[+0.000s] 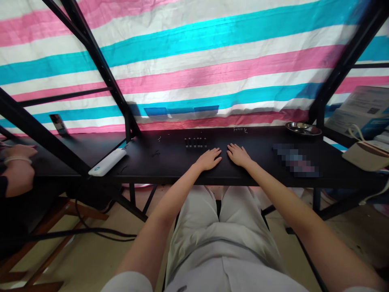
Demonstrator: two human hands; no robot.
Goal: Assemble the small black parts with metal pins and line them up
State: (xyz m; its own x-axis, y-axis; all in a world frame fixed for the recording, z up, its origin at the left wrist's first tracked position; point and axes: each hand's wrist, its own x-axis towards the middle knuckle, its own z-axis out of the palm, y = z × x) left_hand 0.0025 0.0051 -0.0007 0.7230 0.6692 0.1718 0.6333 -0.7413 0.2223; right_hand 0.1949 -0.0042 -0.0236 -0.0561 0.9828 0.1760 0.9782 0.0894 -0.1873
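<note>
My left hand (pixel 209 159) lies flat on the black table (pixel 170 166), palm down, fingers stretched toward the right. Beside it, with a small gap between the fingertips, my right hand (pixel 238 155) rests palm down too, its fingers spread. Neither hand holds anything. Just beyond my left hand stands a row of several small dark cylinders (pixel 196 142) with pale ends; their kind is too small to make out. Farther back, past my right hand, lies a short line of tiny whitish pieces (pixel 240 129).
A shiny metal dish (pixel 303 129) sits at the back right, near a blurred-out flat object (pixel 296 160). At the left lies a white oblong device (pixel 107 162). A beige bag (pixel 366 155) is far right. Another person's arm (pixel 20 178) rests at far left. Black frame posts (pixel 103 69) flank me.
</note>
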